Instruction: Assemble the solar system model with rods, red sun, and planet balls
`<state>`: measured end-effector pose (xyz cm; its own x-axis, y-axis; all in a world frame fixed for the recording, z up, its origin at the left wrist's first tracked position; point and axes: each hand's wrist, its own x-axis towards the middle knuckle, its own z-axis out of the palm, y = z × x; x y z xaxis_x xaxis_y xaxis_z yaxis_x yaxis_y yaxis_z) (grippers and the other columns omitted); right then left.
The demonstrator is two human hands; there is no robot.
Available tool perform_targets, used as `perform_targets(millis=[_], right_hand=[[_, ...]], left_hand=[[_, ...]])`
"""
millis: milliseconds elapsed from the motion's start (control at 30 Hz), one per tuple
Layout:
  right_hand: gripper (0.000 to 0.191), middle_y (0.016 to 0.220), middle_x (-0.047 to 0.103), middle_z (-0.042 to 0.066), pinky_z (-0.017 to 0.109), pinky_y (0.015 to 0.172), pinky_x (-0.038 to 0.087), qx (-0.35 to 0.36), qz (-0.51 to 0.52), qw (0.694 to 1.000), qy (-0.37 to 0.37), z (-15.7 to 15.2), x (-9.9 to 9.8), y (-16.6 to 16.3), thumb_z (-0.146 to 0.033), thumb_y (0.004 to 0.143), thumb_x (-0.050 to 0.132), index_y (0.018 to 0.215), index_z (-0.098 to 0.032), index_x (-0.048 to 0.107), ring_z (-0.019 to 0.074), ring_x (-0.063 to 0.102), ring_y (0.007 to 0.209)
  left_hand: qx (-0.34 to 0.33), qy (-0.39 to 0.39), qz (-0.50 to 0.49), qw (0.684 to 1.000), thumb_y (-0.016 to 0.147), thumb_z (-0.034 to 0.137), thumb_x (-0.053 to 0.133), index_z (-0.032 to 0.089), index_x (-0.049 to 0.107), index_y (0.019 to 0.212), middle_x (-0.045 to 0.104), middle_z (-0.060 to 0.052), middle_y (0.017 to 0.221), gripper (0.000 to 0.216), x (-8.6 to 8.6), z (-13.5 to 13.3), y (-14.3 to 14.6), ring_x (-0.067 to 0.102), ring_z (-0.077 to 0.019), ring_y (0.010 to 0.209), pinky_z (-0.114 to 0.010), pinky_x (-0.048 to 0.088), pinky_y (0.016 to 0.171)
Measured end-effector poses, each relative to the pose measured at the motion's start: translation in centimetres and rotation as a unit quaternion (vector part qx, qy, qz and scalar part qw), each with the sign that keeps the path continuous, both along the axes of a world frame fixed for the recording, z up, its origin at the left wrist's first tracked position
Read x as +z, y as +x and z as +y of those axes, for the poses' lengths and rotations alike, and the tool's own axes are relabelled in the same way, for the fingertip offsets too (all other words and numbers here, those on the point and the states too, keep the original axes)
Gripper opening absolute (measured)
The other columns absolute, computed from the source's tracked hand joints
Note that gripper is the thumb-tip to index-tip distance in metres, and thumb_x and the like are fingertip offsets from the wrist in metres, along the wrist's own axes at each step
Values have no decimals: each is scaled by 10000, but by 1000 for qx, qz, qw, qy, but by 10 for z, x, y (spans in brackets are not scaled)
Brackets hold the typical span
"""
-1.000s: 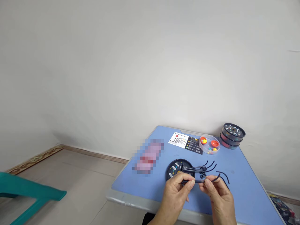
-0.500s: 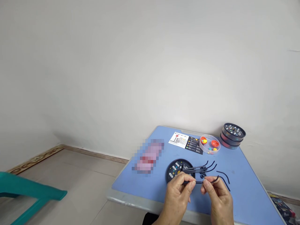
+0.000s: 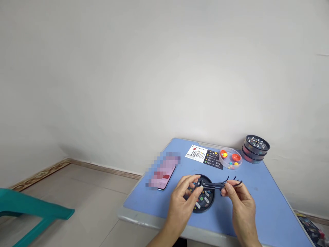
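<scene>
Low over the blue table, my right hand point(image 3: 241, 202) pinches a thin black curved rod point(image 3: 236, 184) near its bent end. My left hand point(image 3: 183, 195) is closed round the other end of the bundle of black rods point(image 3: 213, 186), thumb below and index finger above. These rods fan out to the right with upturned tips. Under my left hand lies a round black base point(image 3: 205, 204) printed with planets and small labels, partly covered by the fingers. Exactly how the rod ends meet the base is hidden.
A phone point(image 3: 164, 174), partly pixelated, lies on the blue table point(image 3: 144, 199) at left. Farther back are an instruction sheet point(image 3: 196, 154), a clear round tray point(image 3: 240, 164) with red cups and small coloured balls, and stacked round containers point(image 3: 254, 151). A green chair point(image 3: 38, 206) stands left.
My left hand has moved left and up to the rods' inner end over the base. My right hand still pinches the curved rod, now raised slightly alongside the others.
</scene>
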<state>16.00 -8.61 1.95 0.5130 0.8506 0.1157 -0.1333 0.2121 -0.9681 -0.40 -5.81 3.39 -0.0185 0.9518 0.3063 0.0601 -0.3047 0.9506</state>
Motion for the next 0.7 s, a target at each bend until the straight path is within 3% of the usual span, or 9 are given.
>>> perform_targets(millis=[200,467,700], right_hand=[[329,668,650,-15,277,665,506,9,0,1000,0,13,2,-3,-471,701,774,818,-184,666,154,621,665],[387,745,639,-25,285,671,555,24,-6,1000,-16,19,2,-2,-497,694,767,891,-185,651,152,652,672],[519,1145,653,70,337,726,591,7,-43,999,1,16,-6,4,-507,780,685,1193,-212,576,157,678,737]], left_hand=[[-20,82,43,996,812,236,642,212,783,898,748,-76,921,167,-5,19,3,682,-216,833,-282,568,727],[-20,56,35,998,827,278,629,208,769,865,766,-51,848,161,-17,27,5,704,-195,734,-232,570,563],[-19,48,39,998,801,292,650,216,777,834,749,-21,689,152,-16,29,6,701,-186,644,-218,554,515]])
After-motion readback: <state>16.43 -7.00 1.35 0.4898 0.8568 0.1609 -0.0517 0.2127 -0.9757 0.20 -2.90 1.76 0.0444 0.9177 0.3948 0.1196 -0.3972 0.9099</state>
